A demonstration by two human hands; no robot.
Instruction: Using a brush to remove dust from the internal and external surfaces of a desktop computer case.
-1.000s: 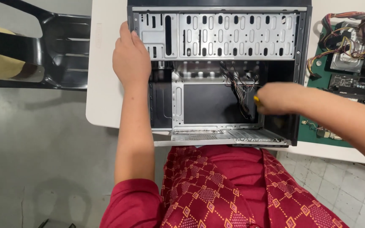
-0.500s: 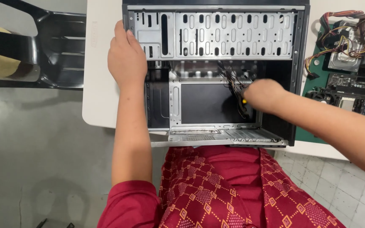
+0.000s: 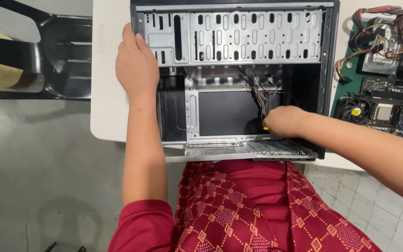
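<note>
Bare grey steel of an open computer case [image 3: 239,35] fills the middle of my view; the case lies on its side on a white table [image 3: 110,93], its open face turned up toward my camera and its long axis running left to right across the picture, with the perforated drive cage along the far edge and the slotted rear panel toward my lap.

Change since 1 second ago: my right hand [image 3: 285,121] has travelled leftward inside the case, from close to the right wall toward the middle of the floor, just below the bundle of thin wires [image 3: 260,91]. My left hand [image 3: 136,65] has kept its place on the upper left corner of the frame. I judge this to mean the work inside has moved to a new spot while the case is held steady.

Hand states: the left lies flat with fingers draped over the case edge, pressing rather than gripping. The right is curled closed around a small tool, of which only a yellow tip [image 3: 266,128] shows; I cannot tell the tool's kind or which way its shaft points.

Surroundings: 1 green circuit board [image 3: 383,112] with a round fan and a tangle of coloured cables [image 3: 378,28] lies to the right of the case; a dark chair [image 3: 57,56] stands to the left.
</note>
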